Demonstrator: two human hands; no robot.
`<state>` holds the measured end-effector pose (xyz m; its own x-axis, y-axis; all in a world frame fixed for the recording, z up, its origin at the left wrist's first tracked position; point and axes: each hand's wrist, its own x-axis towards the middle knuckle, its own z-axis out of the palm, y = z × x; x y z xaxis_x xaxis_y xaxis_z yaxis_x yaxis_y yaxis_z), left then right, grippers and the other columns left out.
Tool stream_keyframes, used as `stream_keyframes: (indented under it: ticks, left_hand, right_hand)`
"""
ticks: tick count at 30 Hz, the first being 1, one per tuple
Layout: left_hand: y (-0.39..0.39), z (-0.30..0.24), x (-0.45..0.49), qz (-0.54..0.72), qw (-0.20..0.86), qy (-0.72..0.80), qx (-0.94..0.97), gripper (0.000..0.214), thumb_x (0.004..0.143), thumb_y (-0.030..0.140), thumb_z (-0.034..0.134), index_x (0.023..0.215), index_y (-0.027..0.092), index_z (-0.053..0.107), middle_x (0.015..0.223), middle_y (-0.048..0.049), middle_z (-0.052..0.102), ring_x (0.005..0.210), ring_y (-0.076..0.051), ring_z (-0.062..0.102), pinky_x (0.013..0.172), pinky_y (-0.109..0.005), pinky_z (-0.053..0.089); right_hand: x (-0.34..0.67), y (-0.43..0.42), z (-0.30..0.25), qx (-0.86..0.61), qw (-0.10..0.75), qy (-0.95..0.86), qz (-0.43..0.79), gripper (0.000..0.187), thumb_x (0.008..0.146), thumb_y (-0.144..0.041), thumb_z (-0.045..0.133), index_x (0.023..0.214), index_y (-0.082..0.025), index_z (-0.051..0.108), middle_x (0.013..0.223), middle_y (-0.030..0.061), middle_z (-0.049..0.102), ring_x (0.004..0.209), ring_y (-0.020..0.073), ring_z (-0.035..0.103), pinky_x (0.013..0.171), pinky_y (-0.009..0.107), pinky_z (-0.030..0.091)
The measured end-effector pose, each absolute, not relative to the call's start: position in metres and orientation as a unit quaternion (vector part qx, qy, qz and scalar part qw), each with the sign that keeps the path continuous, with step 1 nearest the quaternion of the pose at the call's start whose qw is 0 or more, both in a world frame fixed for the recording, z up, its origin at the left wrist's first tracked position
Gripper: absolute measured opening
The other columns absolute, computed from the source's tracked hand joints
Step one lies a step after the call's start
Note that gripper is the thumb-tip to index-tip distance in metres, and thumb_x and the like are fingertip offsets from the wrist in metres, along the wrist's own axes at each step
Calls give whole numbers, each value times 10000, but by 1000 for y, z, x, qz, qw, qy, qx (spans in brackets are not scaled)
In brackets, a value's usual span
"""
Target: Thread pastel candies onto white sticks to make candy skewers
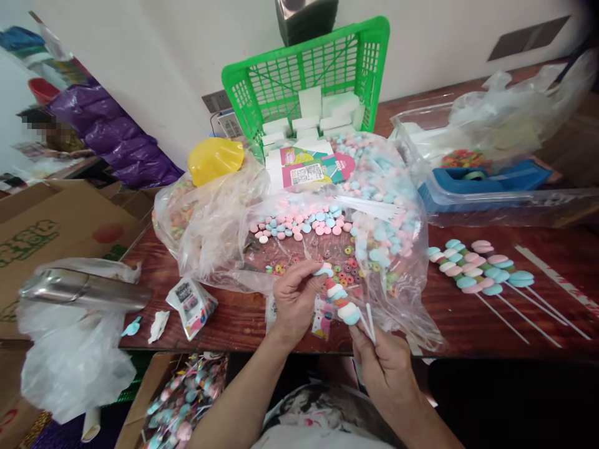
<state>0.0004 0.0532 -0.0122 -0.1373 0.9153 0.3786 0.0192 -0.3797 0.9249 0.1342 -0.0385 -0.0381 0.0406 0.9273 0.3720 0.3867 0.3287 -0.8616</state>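
Note:
My right hand [390, 365] is closed round white sticks. One of them carries a candy skewer [344, 302] of white, blue and red-orange pieces, tilted up to the left. A second white stick [371, 323] stands beside it with its tip bare. At the skewer's upper end my left hand [294, 302] pinches a pink and blue candy [324, 270]; whether it touches the skewer's last piece I cannot tell. Just beyond my hands lie loose ring candies [344, 269] and pink and blue button-shaped candies [322, 221] on spread clear plastic.
Finished-looking candy skewers [472, 268] lie at the right. Behind stand a green basket [304, 59] with white boxes and a bag of candies [388, 206]. At left are a steel flask [84, 290], a small packet [191, 305] and a carton [65, 218]. Another person sits far left.

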Motion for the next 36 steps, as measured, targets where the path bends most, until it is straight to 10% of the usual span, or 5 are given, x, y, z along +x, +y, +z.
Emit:
stream_keyframes:
  ticks: [11,20,36]
  left_hand:
    - [57,-19,-1,602,281,381,643,178,768,96,692,879,224,748,876,-31,745,819,-144,677,783,-279,541]
    - [55,-12,8,615,531,350,467,425,790,285,708,1204,310,616,1117,-39,702,1013,-198,663,861,-331,538]
    - [45,-12,32,578,671,351,304,239,777,404,699,769,181,614,717,10,673,635,-122,655,611,-236,539]
  right_hand:
    - [131,-30,-41,-518,513,-635,256,194,933,-148,447,934,-156,641,561,-36,506,457,96,431,473,214,368]
    - [145,-18,-48,-550,483,-648,209,223,924,-176,436,867,-165,651,510,-40,468,433,119,442,445,227,367]
    - [142,-23,-27,-536,418,-695,234,305,908,-126,400,974,-196,689,752,33,700,678,161,648,674,250,518]
